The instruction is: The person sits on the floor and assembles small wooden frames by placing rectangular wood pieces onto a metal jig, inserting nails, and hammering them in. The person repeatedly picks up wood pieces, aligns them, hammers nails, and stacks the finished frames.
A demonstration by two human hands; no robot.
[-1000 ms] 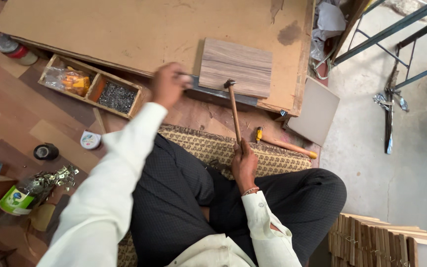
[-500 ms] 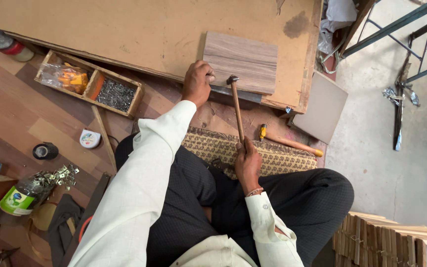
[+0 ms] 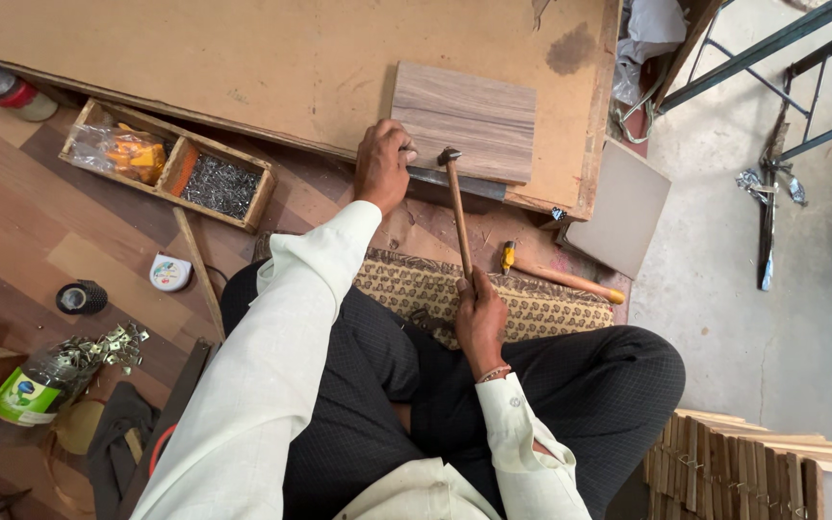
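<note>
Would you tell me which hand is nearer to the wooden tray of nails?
Left. The left hand presses the board's edge just right of the nail tray; the right hand grips the hammer farther away.

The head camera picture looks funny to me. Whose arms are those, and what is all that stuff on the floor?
The camera sits on a person's head and looks straight down, so you see their own arms and crossed legs as they sit on a patterned mat. The right hand holds the wooden handle of a hammer, whose metal head rests by the near edge of a small wood-grain board. The left hand has its fingers at that same edge. The small board lies on a big brown board. To the left is a wooden tray with nails in one part and orange packets in the other. A screwdriver lies by the mat.
</note>
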